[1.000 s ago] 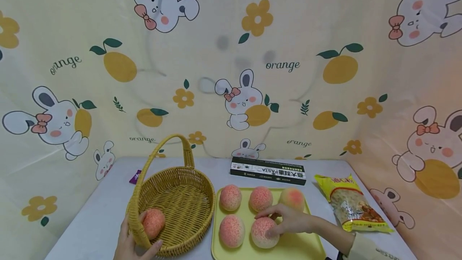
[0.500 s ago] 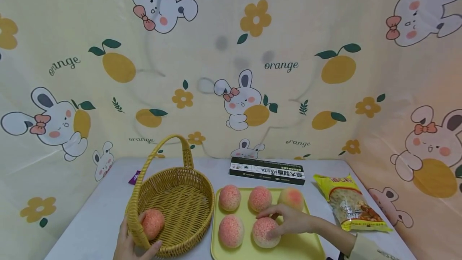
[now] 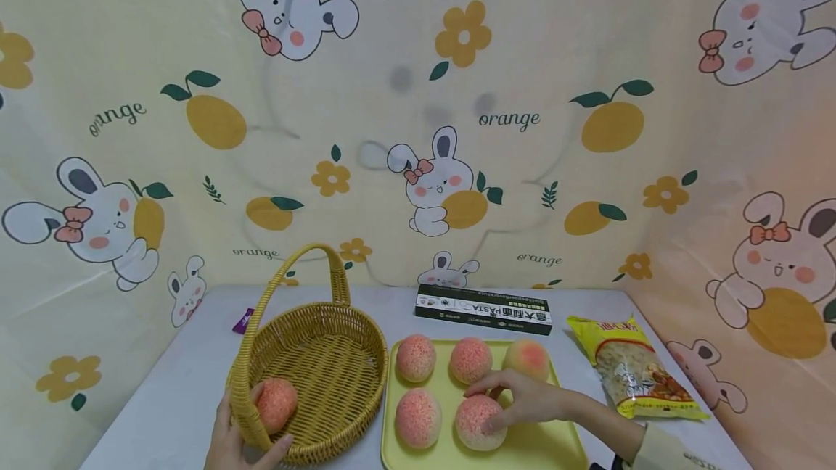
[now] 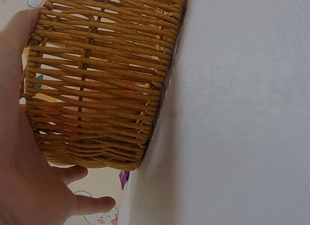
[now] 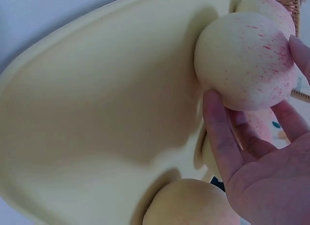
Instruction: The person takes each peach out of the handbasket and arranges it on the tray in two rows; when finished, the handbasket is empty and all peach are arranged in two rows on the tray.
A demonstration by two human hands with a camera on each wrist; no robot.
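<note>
At the lower left of the head view, my left hand (image 3: 225, 441) grips the near-left side of a wicker basket (image 3: 375, 343) by the foot of its tall handle. The left wrist view shows the thumb and fingers spread round the woven wall (image 4: 97, 108). One pink peach (image 3: 277, 405) lies inside, close to that hand. Over a yellow tray (image 3: 551, 441), my right hand (image 3: 532, 396) holds a speckled peach (image 3: 477, 430) between thumb and fingers. In the right wrist view this peach (image 5: 242, 60) is at the tray; whether it is raised cannot be told.
Other peaches stand on the tray: one to the left (image 3: 419, 418), two behind (image 3: 416, 357) and a paler one (image 3: 527, 360) by the right hand. Behind lies a pasta box (image 3: 483, 308); a yellow food bag (image 3: 633, 368) is at right. A purple packet (image 3: 244, 320) lies behind the basket.
</note>
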